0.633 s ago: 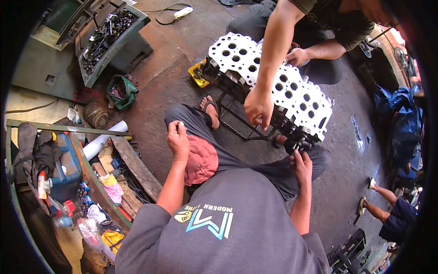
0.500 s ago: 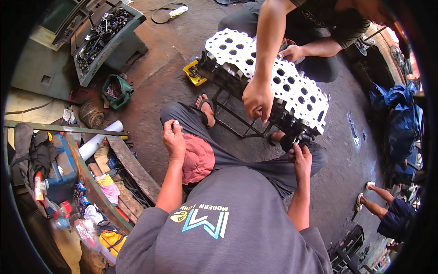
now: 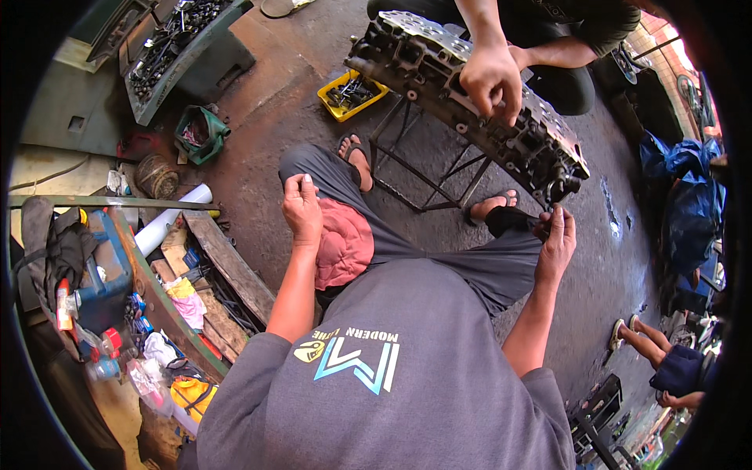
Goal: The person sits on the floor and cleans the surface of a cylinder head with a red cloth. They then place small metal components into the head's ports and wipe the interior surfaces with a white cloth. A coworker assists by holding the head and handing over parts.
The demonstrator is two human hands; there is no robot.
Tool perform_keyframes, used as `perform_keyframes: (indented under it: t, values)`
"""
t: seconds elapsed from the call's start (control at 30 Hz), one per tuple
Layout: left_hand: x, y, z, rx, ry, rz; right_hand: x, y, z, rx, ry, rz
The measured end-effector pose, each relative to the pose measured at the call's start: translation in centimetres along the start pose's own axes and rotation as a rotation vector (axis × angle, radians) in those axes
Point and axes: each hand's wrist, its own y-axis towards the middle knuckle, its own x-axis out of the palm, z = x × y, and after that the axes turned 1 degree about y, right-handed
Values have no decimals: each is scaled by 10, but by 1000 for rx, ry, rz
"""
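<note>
A long metal engine cylinder head rests on a black metal frame stand in front of me, its side full of ports turned toward me. At its near right end, the fingers of my right hand are pinched together; what they grip, if anything, is hidden. My left hand is raised above my left knee, thumb and fingers pressed together, and I cannot make out anything between them. Across the stand, a co-worker's hand reaches over the cylinder head, fingers bent down against its side.
A yellow tray of dark metal parts sits on the floor left of the stand. A red cloth lies at my left thigh. Wooden boards and clutter fill the left side. Farther right are a blue tarp and another person's legs.
The cylinder head has tipped, from its white flat face showing to its ported side showing. My right hand has moved right and up with its end. My left hand has barely moved.
</note>
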Motion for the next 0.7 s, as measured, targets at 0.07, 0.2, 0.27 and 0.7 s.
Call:
perform_keyframes:
  t: [0.07,0.2,0.27,0.7]
  values:
    - [1,0,0,-4,17,12,1,3,-1,5,12,19]
    - [0,1,-1,-30,15,-4,4,10,0,32,12,8]
    - [0,1,-2,1,33,-4,6,12,3,-4,-28,-10]
    - [1,0,0,-66,43,2,-34,10,51,78,-232,65]
